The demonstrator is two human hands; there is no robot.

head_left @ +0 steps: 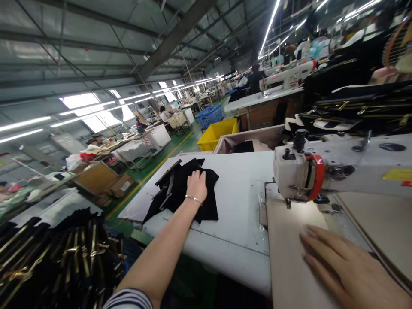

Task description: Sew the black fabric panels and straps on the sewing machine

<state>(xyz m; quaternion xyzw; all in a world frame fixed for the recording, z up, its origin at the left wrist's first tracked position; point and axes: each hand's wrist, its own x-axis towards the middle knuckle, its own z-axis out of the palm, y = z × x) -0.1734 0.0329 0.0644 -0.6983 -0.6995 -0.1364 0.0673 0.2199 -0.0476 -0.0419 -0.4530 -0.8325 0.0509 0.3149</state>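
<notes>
My left hand [196,186], with a bracelet at the wrist, lies on black fabric pieces [210,201] on the white table [240,189]. Its fingers are slightly spread over the cloth. At the lower right, my right hand [341,262] is blurred, its fingers stretched out above or on the beige surface [286,257] in front of the sewing machine [299,171]. Nothing shows in that hand. The machine's head with its red guard stands just beyond the right hand. A ruler scale runs along the table's front edge.
Black pieces with gold zippers [74,253] are heaped at the lower left. More zippered pieces [360,107] lie behind the machine. Beyond the table are a yellow bin [217,134] and a blue basket [210,116]. Other people sit at distant worktables.
</notes>
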